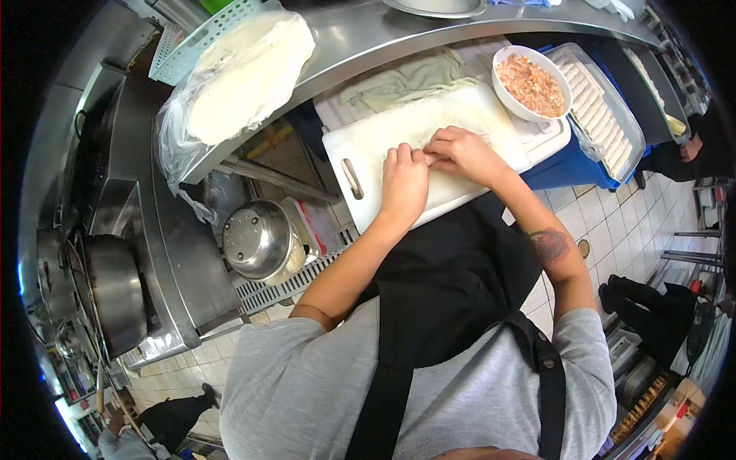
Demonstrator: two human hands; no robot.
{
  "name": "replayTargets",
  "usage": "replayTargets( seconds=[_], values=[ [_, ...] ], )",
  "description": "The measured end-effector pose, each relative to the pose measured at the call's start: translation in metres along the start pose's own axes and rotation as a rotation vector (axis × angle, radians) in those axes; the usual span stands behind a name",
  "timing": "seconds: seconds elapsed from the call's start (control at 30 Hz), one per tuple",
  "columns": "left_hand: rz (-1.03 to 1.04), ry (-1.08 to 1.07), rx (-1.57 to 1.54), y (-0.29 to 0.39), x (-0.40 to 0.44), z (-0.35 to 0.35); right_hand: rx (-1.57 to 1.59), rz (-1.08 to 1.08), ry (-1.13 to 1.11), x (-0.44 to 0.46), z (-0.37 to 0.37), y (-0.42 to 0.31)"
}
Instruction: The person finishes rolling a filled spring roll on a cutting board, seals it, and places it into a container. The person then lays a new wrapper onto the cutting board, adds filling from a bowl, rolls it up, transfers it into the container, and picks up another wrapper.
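Observation:
My left hand [405, 180] and my right hand [464, 157] meet over a white cutting board [356, 142] with a handle slot. Fingers on both are curled down and pressed together, the tips nearly touching. Whatever lies beneath them is pale and mostly hidden, so I cannot make it out. Beyond the board's right corner stands a white bowl [500, 86] of chopped pinkish filling [531, 86]. Further right, a clear plastic tray [638, 149] holds several pale uncooked rolls [594, 107] laid side by side.
Thin round wrapper sheets [253, 73] on a plastic bag lie on the steel counter [345, 42] at left. A green cloth [414, 80] is behind the board. A metal colander [259, 239] sits low at left. Other people stand at right [652, 314] and lower left [176, 418].

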State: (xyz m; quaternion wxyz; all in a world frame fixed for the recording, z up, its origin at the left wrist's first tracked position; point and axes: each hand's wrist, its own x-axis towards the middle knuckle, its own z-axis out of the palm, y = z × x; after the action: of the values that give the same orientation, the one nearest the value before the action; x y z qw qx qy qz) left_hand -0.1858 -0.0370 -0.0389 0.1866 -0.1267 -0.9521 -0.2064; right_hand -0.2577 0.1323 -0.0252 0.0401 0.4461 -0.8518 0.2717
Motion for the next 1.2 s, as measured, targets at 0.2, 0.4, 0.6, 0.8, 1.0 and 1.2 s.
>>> replayTargets(
  seconds=[0.2,0.4,0.6,0.8,1.0,1.2],
  values=[
    [-0.012,-0.121,0.048,-0.01,0.003,0.0,0.006,-0.003,-0.037,-0.007,-0.017,0.012],
    [-0.009,-0.12,-0.101,-0.02,-0.004,-0.014,-0.04,0.084,0.023,-0.038,-0.043,0.04],
    [0.001,-0.13,-0.254,-0.032,0.01,-0.023,-0.01,0.06,-0.05,-0.035,-0.049,0.048],
    [-0.006,-0.321,-0.35,-0.052,0.03,-0.033,0.173,0.264,-0.206,-0.02,-0.063,0.051],
    [-0.026,-0.339,-0.223,-0.067,0.042,-0.027,0.084,0.178,-0.24,-0.003,-0.067,0.062],
    [-0.057,-0.277,-0.274,-0.07,0.05,-0.013,-0.059,0.196,-0.245,0.004,-0.063,0.062]
  ],
)
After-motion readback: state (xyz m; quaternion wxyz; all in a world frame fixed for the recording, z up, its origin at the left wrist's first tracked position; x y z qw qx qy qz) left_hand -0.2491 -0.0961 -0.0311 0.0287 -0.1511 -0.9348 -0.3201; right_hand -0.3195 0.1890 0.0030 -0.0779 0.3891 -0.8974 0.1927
